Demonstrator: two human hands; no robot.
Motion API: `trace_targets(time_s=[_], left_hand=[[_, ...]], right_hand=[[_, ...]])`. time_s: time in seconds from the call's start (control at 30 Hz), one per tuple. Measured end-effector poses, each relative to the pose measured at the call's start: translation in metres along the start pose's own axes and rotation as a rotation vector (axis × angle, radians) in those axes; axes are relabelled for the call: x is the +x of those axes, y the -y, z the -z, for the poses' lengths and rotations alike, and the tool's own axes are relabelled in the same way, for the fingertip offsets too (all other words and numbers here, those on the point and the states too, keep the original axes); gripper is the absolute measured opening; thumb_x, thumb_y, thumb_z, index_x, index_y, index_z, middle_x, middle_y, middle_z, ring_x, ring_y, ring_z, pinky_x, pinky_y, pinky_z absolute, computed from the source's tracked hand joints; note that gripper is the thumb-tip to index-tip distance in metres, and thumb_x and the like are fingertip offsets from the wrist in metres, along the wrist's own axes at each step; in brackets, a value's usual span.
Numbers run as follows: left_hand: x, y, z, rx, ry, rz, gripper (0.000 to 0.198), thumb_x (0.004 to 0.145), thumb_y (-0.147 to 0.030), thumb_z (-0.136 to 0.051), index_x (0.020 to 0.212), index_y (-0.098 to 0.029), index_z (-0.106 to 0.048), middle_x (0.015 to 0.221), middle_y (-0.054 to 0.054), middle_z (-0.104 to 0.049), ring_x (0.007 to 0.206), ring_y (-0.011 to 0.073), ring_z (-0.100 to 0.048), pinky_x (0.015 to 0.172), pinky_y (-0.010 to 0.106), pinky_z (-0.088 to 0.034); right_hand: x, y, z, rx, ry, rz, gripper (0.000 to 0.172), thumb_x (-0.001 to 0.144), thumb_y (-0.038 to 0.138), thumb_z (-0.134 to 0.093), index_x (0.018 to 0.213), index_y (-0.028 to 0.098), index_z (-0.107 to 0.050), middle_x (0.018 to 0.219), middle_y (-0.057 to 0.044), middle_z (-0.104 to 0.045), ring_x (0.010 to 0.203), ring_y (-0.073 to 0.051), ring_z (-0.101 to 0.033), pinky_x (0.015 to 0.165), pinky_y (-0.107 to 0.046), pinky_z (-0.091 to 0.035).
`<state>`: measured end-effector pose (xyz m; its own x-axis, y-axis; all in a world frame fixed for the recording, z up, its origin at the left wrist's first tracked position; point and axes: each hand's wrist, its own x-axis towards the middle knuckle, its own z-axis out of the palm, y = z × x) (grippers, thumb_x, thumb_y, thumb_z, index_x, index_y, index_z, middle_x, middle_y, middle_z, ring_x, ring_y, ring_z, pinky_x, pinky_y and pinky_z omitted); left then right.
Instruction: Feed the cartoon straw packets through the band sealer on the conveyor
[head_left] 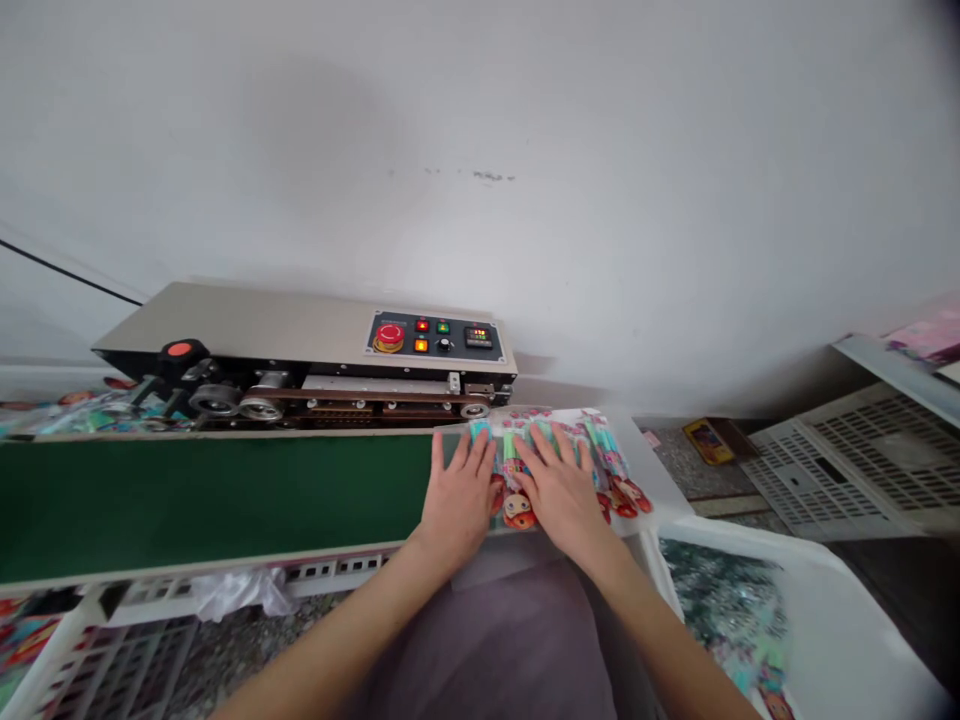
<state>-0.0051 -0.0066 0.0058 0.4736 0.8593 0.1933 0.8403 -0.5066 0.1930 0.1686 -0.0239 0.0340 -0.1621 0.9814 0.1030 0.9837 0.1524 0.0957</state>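
Both hands lie palm down at the right end of a green conveyor belt (217, 490). Under them are clear plastic packets (517, 505) with pastel sticks and a red-haired cartoon figure printed on them. My left hand (459, 500) rests with fingers stretched on the left edge of the packets, partly over the belt. My right hand (562, 490) lies flat with fingers spread over the middle ones. More packets (611, 460) show beyond its fingertips to the right. Just behind the belt stands a band sealing machine (300, 330) with lit buttons and a red stop knob (389, 337).
A white bin (832, 600) at the lower right holds more packets. Beyond it, a white slatted crate (847, 460) and a yellow box (709, 440) are on the floor. Other packets (82, 410) lie behind the belt at the left. White plastic (244, 590) hangs below the belt.
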Motion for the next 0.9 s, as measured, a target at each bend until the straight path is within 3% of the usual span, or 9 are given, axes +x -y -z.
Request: trace_targets(time_s=[0.13, 0.33, 0.53, 0.77, 0.9], left_hand=[[-0.003, 0.004, 0.008, 0.001, -0.017, 0.040, 0.048, 0.106, -0.036, -0.035, 0.145, -0.014, -0.053, 0.157, 0.013, -0.045, 0.146, 0.0340, -0.039, 0.122, 0.069, -0.015], [0.004, -0.007, -0.014, -0.065, -0.009, -0.239, 0.054, 0.107, -0.042, -0.028, 0.154, -0.019, -0.039, 0.162, 0.009, -0.037, 0.152, 0.0276, -0.028, 0.122, 0.065, -0.018], [0.005, 0.007, -0.023, -0.032, -0.025, -0.235, 0.055, 0.107, -0.043, -0.025, 0.156, -0.021, -0.034, 0.165, 0.007, -0.031, 0.154, 0.0282, -0.022, 0.121, 0.069, -0.016], [0.002, 0.010, -0.013, 0.000, -0.009, -0.175, 0.052, 0.105, -0.042, -0.033, 0.152, -0.021, -0.043, 0.162, 0.010, -0.038, 0.150, 0.0321, -0.032, 0.121, 0.070, -0.009], [-0.005, 0.022, -0.001, 0.015, 0.015, -0.099, 0.050, 0.104, -0.041, -0.035, 0.147, -0.020, -0.050, 0.160, 0.011, -0.041, 0.148, 0.0360, -0.034, 0.120, 0.072, -0.013]], right_hand=[[0.006, 0.007, 0.004, 0.011, 0.002, -0.019, 0.044, 0.102, 0.036, -0.046, 0.143, 0.022, -0.056, 0.156, -0.010, -0.047, 0.145, -0.038, -0.035, 0.115, -0.064, -0.028], [-0.006, -0.007, 0.005, -0.045, 0.000, -0.069, 0.043, 0.103, 0.033, -0.044, 0.142, 0.020, -0.057, 0.155, -0.008, -0.048, 0.145, -0.038, -0.036, 0.115, -0.064, -0.026], [-0.012, -0.018, -0.002, -0.060, -0.047, -0.033, 0.042, 0.103, 0.035, -0.042, 0.139, 0.024, -0.061, 0.155, -0.006, -0.048, 0.144, -0.039, -0.036, 0.114, -0.064, -0.028], [-0.003, -0.004, -0.002, 0.000, -0.032, -0.033, 0.042, 0.102, 0.032, -0.042, 0.139, 0.023, -0.059, 0.155, -0.008, -0.049, 0.145, -0.038, -0.035, 0.113, -0.063, -0.030], [0.000, 0.005, 0.000, 0.032, 0.004, -0.009, 0.043, 0.102, 0.033, -0.045, 0.142, 0.022, -0.056, 0.156, -0.008, -0.047, 0.147, -0.038, -0.033, 0.114, -0.064, -0.029]])
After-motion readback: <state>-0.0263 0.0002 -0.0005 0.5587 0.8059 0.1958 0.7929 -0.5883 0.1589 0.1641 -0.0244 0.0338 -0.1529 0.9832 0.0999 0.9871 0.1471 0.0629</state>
